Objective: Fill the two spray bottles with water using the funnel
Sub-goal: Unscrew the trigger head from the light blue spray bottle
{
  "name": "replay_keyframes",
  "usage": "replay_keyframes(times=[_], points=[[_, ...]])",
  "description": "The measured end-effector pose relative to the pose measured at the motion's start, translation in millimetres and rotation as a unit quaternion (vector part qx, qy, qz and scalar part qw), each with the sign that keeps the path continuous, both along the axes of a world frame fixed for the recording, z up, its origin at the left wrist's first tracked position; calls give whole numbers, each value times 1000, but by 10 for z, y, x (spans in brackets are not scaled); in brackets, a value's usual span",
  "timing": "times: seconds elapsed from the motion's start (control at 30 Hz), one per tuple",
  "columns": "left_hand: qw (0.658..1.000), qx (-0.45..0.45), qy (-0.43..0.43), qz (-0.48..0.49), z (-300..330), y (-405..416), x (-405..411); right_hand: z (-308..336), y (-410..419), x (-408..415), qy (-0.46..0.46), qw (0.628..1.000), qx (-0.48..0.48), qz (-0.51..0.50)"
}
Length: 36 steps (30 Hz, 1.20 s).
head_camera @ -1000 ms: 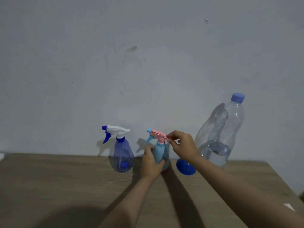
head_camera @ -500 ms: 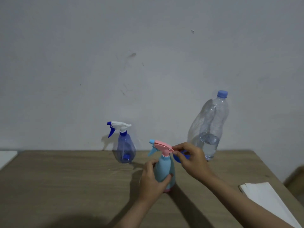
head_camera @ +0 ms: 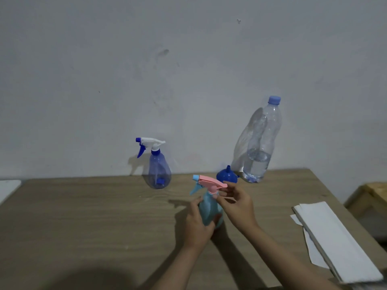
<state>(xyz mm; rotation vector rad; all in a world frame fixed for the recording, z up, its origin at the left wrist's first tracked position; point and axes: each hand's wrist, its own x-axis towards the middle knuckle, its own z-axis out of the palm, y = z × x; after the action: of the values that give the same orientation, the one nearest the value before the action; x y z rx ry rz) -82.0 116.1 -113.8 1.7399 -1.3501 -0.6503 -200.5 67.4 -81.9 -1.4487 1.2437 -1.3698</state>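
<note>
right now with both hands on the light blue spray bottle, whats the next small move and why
Probably twist the pink sprayer top off. The left hand grips the light blue bottle around its body, and the right hand pinches at the collar under the top, which still sits on the neck. The funnel lies upside down behind, and the water bottle is still capped, so nothing can go in yet.

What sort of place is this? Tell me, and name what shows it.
Probably a plain room at home: a wooden table pushed against a bare, scuffed wall, with household spray bottles, a water bottle and loose papers on it.
</note>
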Motion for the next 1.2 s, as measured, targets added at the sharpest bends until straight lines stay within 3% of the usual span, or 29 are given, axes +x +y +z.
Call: replay_keyframes(times=[0.37,0.57,0.77,1.03,1.2], points=[[1000,3,17,-20,51,8,54,-80,-68,155,84,996,-34,-13],[999,21,41,-16,58,-4,59,-73,-41,113,113,993,-21,37],[1000,6,21,-20,67,10,60,-53,-38,119,27,999,22,22],[999,-22,17,-27,18,-13,75,-4,-119,-51,-52,990,80,109],[999,-32,26,-25,-2,-17,74,32,-144,-19,-15,990,63,121]])
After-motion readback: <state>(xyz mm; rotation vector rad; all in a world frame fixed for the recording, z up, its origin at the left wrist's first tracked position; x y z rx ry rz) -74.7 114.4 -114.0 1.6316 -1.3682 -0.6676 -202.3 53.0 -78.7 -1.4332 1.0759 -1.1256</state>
